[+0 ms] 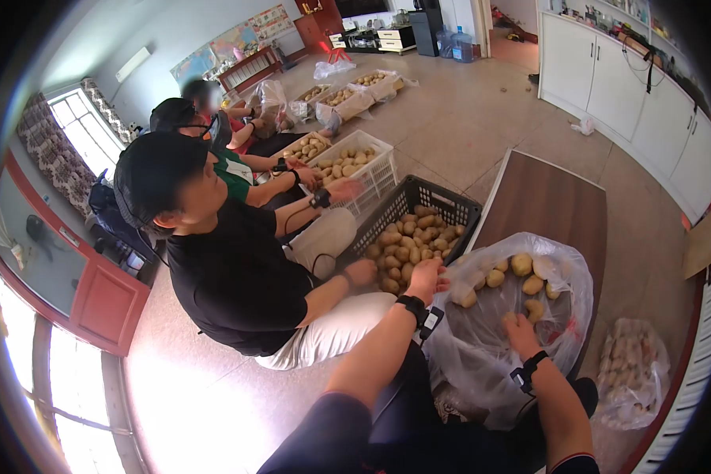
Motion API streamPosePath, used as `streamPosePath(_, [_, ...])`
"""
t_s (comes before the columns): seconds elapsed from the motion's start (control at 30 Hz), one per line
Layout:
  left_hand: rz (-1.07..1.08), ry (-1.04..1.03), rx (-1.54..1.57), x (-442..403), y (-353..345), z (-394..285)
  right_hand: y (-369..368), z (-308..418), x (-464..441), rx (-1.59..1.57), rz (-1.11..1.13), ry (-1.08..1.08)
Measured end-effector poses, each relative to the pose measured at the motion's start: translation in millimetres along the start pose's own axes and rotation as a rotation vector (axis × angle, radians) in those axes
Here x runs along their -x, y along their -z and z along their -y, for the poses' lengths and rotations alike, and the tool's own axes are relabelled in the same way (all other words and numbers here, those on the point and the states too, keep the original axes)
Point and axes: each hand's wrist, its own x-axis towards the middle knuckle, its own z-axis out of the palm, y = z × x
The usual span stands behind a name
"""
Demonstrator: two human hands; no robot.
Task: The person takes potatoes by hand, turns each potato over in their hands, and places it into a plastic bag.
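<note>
My left hand [428,282] hovers at the near right corner of a black plastic crate [458,201] full of potatoes [407,253], close to the rim of a clear plastic bag [573,268]. Its fingers look stretched out to the right, with nothing visible in them. Inside the opened bag, my right hand [520,334] points downward with its fingers together; what is under the fingertips is hidden. A knobbly potato [534,310] lies right beside those fingers. Several more potatoes [521,265] rest along the far side of the bag.
A co-worker in a black shirt [229,276] sits to the left, hands at the crates. A white crate [379,166] of potatoes stands beyond, with other people further back. Under the bag is a brown board [541,197]. A filled bag [632,371] sits at right, near white cabinets [608,87].
</note>
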Motion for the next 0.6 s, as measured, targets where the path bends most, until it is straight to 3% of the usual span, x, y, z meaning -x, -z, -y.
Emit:
streamPosePath(0.13, [0.251, 0.077, -0.194, 19.3, -22.0, 0.1, 15.4, 79.5, 17.4, -0.325, 0.165, -0.12])
streamPosePath(0.3, [0.528, 0.23, -0.229, 32.6, -35.4, 5.1, 15.7, 147.0, 22.1, -0.495, 0.241, 0.07])
streamPosePath(0.37, [0.531, 0.249, -0.188, 37.3, -43.5, 3.7, 16.6, 165.2, 22.9, -0.491, 0.251, 0.123])
streamPosePath(0.43, [0.696, 0.204, -0.196, 33.9, -44.9, 5.3, 23.3, 173.1, 21.3, -0.484, 0.272, 0.169])
streamPosePath(0.5, [0.684, 0.205, -0.142, 33.0, -44.3, 6.0, 31.5, 178.8, 18.0, -0.205, 0.161, 0.318])
streamPosePath(0.6, [0.597, 0.174, -0.113, 40.2, -45.4, -0.5, 71.9, 214.0, 24.0, -0.452, 0.001, 0.378])
